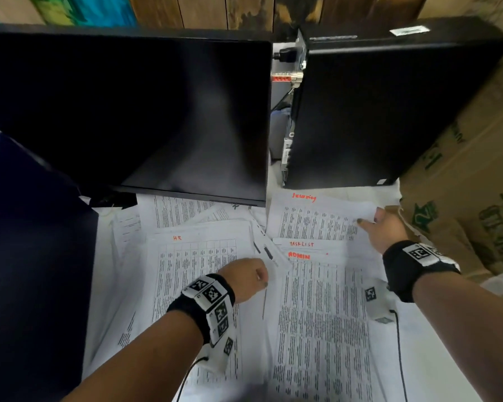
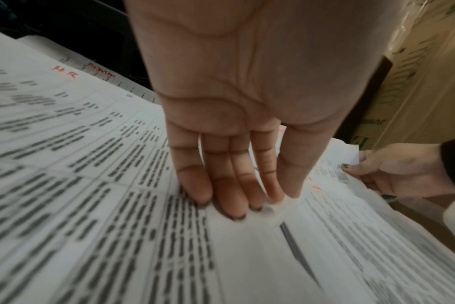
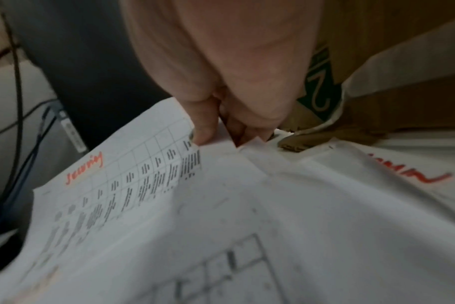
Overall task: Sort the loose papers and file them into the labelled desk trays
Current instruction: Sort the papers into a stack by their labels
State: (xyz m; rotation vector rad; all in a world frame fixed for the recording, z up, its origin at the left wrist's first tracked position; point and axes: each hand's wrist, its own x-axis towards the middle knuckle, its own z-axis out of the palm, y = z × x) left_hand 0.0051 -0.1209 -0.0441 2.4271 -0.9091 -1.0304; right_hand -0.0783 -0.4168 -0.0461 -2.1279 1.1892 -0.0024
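Printed sheets with orange handwritten labels cover the desk. My left hand [image 1: 254, 275] presses straight fingers [image 2: 231, 197] on the right edge of the HR sheet [image 1: 198, 271], seen as rows of print [image 2: 65, 144] in the left wrist view. My right hand [image 1: 369, 220] pinches the right edge of the far sheet with an orange scrawled label [image 1: 311, 219], thumb on top [image 3: 203, 131], and that edge is lifted [image 3: 133, 181]. The TASKLIST sheet [image 1: 302, 244] and the ADMIN sheet [image 1: 323, 314] lie between my hands.
A dark monitor [image 1: 128, 111] overhangs the far papers. A black computer tower [image 1: 389, 105] stands behind the lifted sheet, with cables beside it. Cardboard boxes [image 1: 476, 198] close off the right side. A dark blue object [image 1: 26, 256] fills the left.
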